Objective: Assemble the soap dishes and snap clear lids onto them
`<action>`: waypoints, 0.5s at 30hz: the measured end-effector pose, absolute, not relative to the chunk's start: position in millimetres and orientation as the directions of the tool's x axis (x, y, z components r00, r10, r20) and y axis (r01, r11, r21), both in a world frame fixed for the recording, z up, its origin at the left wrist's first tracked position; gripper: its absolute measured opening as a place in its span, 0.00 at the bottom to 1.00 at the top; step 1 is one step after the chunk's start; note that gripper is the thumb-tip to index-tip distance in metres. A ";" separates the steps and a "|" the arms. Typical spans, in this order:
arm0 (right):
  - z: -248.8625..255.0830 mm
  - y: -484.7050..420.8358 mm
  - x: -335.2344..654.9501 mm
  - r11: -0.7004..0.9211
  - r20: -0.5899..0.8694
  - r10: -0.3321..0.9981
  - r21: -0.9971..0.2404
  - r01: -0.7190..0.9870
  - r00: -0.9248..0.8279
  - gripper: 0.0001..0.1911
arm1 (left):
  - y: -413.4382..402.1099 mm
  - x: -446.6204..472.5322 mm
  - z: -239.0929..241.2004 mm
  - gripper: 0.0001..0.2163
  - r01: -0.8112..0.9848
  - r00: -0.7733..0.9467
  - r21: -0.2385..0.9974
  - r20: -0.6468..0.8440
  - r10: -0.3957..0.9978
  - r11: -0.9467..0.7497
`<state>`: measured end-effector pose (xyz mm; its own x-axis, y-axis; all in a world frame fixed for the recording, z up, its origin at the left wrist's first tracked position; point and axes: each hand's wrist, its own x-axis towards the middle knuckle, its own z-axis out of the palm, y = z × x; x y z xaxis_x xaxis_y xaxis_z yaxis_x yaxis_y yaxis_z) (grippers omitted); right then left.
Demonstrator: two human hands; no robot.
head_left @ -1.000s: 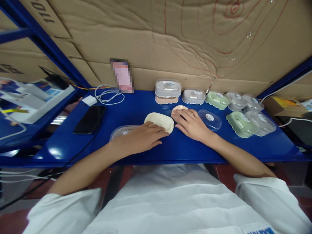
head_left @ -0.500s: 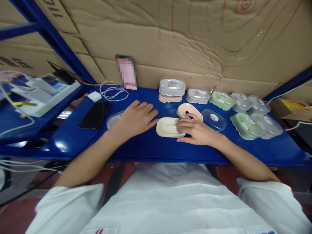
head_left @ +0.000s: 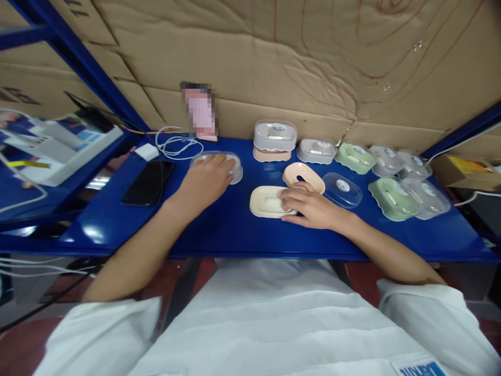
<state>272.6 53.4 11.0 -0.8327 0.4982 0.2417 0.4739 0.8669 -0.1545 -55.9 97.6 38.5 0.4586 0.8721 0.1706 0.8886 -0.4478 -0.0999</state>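
Observation:
My left hand (head_left: 205, 180) grips a clear plastic lid (head_left: 234, 166), held a little above the blue shelf (head_left: 235, 230) at the left of centre. My right hand (head_left: 309, 204) rests with curled fingers on the right end of a cream oval tray (head_left: 266, 201) lying on the shelf. Just behind it sits a pink oval tray (head_left: 303, 174), and to its right a loose clear lid (head_left: 342, 189).
Along the back stand a lidded pink box (head_left: 274, 140), a grey one (head_left: 316, 151), green boxes (head_left: 355, 157) and clear ones (head_left: 403, 166). A black phone (head_left: 147, 181), white cable (head_left: 174, 147) and a propped phone (head_left: 199, 112) lie at the left. Cardboard lines the back wall.
My left hand left the cream tray, took up the clear lid at the left and carried it away from me. My right hand moved from the pink tray onto the cream tray.

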 end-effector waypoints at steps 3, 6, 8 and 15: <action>14.8 54.2 276.1 0.847 0.286 0.527 -0.090 0.525 -0.801 0.20 | 110.3 -45.9 22.9 0.24 0.832 0.540 -0.028 0.266 0.799 -0.554; 19.6 56.0 281.0 0.732 0.289 0.654 -0.009 0.681 -0.699 0.23 | 102.6 -38.2 20.0 0.21 0.743 0.609 0.026 0.387 0.692 -0.668; 21.2 57.4 283.6 0.621 0.241 0.754 0.042 0.783 -0.611 0.24 | 91.8 -34.4 22.6 0.18 0.699 0.639 0.053 0.400 0.656 -0.713; 18.3 62.3 284.4 0.469 0.209 0.863 0.000 0.883 -0.459 0.21 | 83.0 -32.3 18.1 0.21 0.527 0.827 0.120 0.154 0.540 -0.841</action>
<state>284.4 62.3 18.3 -0.4588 0.8635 0.2094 0.8831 0.4692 0.0004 -32.3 83.0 18.1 0.8275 0.5401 0.1535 0.5269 -0.8414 0.1202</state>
